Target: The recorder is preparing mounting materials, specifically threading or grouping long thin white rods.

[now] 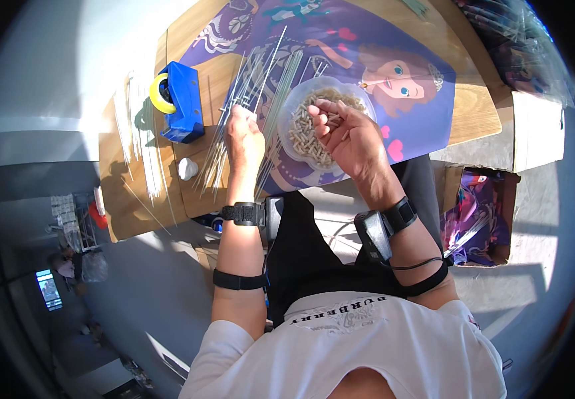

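My left hand (244,143) is closed around thin pale rods, with one long rod reaching up and away from its fingers. More thin rods (287,83) lie bunched beside it on the table. Over a translucent white bowl (285,130), my right hand (354,139) is turned partly palm up with its fingers curled. Some small beige pegs (333,120) rest in those fingers. Many similar short pegs (302,138) fill the bowl. How many rods the left hand grips is hidden by its fingers.
A purple printed sheet (427,123) spreads under the bowl on the wooden table (477,120). At the left stand a blue tape dispenser (186,103) and a small white lump (186,169), with loose rods (146,156) beyond. An open carton (503,247) of purple printed pieces sits right, below table height.
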`<state>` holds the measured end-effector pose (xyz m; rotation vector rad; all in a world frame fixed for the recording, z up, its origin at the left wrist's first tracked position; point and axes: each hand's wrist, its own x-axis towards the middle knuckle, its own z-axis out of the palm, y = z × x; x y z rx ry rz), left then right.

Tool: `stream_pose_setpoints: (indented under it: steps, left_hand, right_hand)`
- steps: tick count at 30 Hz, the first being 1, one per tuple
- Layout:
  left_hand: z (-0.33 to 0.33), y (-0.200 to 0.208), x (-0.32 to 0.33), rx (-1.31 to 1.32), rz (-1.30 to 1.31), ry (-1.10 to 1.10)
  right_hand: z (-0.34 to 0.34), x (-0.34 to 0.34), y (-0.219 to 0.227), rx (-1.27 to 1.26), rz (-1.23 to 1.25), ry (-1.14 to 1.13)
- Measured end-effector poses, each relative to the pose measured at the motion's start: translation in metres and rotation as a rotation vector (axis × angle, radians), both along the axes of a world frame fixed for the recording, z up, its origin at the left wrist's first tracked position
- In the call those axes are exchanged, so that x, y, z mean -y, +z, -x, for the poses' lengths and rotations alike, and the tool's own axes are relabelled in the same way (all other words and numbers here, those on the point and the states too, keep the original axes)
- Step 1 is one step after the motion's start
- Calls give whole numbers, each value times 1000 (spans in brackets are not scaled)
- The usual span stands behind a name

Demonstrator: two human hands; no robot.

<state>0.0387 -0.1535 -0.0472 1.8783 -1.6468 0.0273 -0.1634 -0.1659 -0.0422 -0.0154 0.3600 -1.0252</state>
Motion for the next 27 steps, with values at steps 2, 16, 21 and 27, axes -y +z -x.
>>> stream_pose_setpoints:
  steps: [2, 16, 21, 27]
  left_hand:
    - [10, 20, -12, -116, 6, -59]
    - [62, 70, -106, -141, -59, -211]
    - [76, 78, -96, 98, -18, -217]
    - [83, 84, -101, 24, -25, -177]
  right_hand:
    - [3, 2, 12, -93, -80, -34]
    - [3, -6, 6, -85, 232, -28]
    - [-3, -13, 21, 10, 40, 19]
    - [1, -5, 8, 6, 58, -1]
